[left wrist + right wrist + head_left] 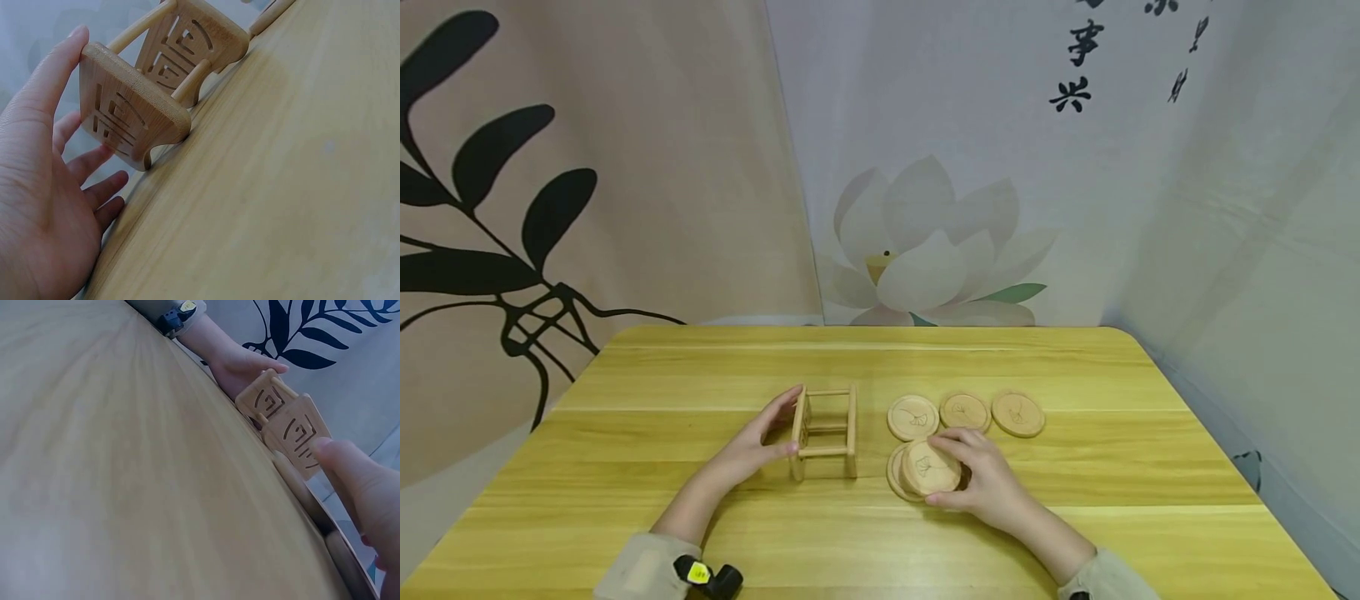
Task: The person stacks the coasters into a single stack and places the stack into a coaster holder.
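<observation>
My left hand (741,454) grips the left panel of a wooden coaster rack (826,452), thumb and fingers at its opposite edges. Two panels with cut-out patterns, joined by round rods, make up this rack, which stands on the table. In the left wrist view, the nearer panel (128,103) sits between thumb and index finger while the other fingers spread below. Over to the right, my right hand (988,479) pinches a round wooden coaster (931,467) with a line-drawn leaf on its face. Beneath it, partly hidden, lies another coaster (895,477).
Three more round coasters form a row behind the right hand: a left one (913,417), a middle one (966,412) and a right one (1018,414). The wooden table (820,542) ends at a printed curtain (700,167) at the back.
</observation>
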{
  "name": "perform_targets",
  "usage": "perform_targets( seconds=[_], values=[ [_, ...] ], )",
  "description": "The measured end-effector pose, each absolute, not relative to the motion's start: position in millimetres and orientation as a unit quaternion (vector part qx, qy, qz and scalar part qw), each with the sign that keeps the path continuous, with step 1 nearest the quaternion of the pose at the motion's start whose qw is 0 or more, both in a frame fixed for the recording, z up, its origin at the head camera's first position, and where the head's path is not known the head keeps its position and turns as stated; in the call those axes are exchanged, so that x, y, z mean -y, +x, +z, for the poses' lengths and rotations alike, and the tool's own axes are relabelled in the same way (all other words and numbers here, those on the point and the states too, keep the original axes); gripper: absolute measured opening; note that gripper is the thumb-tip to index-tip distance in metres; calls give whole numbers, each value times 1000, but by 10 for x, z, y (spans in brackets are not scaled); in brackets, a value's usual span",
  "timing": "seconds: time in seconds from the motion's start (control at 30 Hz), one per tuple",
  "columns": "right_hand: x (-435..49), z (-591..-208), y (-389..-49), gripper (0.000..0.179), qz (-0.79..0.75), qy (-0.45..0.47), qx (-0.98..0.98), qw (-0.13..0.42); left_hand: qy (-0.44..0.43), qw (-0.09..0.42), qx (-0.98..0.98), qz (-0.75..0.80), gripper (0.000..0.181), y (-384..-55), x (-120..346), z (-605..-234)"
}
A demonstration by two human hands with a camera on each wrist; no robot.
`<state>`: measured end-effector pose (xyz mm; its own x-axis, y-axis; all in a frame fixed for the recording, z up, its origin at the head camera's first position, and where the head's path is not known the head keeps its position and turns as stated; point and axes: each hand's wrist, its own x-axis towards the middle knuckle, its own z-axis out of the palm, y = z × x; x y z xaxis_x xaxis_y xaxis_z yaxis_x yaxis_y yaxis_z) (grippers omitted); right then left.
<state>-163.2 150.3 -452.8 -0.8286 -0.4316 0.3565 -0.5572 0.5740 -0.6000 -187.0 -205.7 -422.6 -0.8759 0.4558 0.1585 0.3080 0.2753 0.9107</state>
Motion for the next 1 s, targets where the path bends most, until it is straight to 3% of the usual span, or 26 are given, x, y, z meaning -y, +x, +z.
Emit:
perform_targets(
  seconds=[0.7,1.0],
  values=[
    [-1385,-4519,-1634,73,310,296,897,104,240,69,-795,554,73,-1862,2056,-4225],
    [-1358,-4515,-1637,74,303,287,905,83,238,71,-794,555,72,-1860,2053,-4223]
  ],
)
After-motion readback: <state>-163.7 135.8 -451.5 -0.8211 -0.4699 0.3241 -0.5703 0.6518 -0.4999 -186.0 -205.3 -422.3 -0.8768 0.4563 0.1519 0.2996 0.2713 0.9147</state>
